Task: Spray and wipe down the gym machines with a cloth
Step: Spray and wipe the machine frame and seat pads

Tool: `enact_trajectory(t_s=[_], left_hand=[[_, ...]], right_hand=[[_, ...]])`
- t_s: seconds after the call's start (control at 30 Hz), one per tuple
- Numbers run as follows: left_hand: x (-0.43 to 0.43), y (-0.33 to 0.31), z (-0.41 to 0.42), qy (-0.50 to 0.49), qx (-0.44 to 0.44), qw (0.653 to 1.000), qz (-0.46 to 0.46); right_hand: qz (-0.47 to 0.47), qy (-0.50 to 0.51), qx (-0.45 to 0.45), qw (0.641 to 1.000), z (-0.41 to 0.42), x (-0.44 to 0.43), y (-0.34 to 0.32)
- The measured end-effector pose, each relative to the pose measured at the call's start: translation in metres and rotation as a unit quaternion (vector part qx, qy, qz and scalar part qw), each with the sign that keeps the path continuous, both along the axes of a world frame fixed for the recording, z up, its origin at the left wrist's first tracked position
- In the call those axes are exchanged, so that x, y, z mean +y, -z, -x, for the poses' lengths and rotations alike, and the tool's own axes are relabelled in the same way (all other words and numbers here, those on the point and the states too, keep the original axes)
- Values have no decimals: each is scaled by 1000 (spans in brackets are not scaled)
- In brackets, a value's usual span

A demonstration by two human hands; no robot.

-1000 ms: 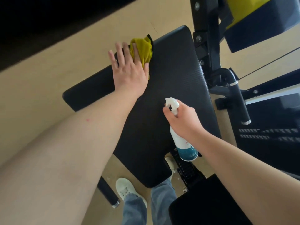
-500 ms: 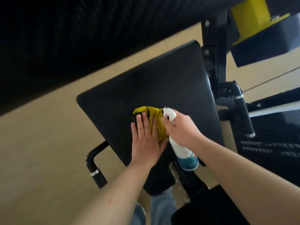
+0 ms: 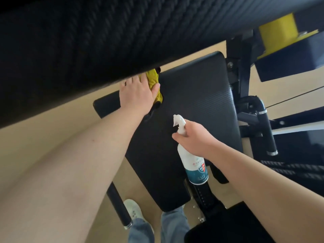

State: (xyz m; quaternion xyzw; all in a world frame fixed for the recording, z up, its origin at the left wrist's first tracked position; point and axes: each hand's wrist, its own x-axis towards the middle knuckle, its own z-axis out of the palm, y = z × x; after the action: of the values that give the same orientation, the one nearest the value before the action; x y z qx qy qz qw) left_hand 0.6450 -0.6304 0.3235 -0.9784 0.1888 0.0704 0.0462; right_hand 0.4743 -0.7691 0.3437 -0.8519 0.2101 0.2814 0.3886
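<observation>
Padding (image 3: 105, 41), black and textured, is seen across the whole upper left of the frame, blurred and close to the camera. Below it a tan floor (image 3: 35, 146) is shown, running from the left edge to the lower middle. A black seat pad (image 3: 192, 111) is laid across the centre of the frame, its surface finely ribbed. To its right a black metal frame (image 3: 236, 71) is fixed, with a yellow part (image 3: 278, 32) at the upper right and a black handle (image 3: 268, 130) with chrome rings angled down at the right edge. A black tube (image 3: 119, 206) with a chrome end is seen at the lower middle, under the seat pad.

The spray bottle (image 3: 194, 165), white with a teal label, is held over the lower right part of the seat pad, nozzle pointing to the upper left. The right hand (image 3: 198, 139) is wrapped round its neck, fingers curled tight below the trigger head.

The left hand (image 3: 138, 93) is laid flat at the pad's upper left edge, fingers straight and pressed down on the cloth (image 3: 154, 78); the fingertips are partly hidden by the padding above. The yellow cloth is bunched under the fingers and thumb, touching the seat pad.

Blue jeans (image 3: 140, 230) and a pale shoe (image 3: 133, 213) are seen at the bottom middle.
</observation>
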Motion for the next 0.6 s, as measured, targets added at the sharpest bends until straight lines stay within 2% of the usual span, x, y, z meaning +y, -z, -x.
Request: enact_trajectory(t_s=[0.13, 0.2, 0.37, 0.47, 0.6], left_hand=[[38, 29, 46, 21, -47, 999, -3], [55, 37, 77, 34, -39, 999, -3], [73, 53, 143, 18, 12, 999, -36], [72, 51, 140, 33, 22, 998, -48], [80, 29, 87, 43, 6, 997, -60]], right_hand=[[-7, -42, -5, 999, -4, 3, -3], [-36, -51, -8, 998, -2, 5, -2], [-64, 14, -50, 997, -4, 15, 2], [-52, -4, -41, 998, -10, 24, 3], [-56, -43, -31, 997, -27, 33, -4]])
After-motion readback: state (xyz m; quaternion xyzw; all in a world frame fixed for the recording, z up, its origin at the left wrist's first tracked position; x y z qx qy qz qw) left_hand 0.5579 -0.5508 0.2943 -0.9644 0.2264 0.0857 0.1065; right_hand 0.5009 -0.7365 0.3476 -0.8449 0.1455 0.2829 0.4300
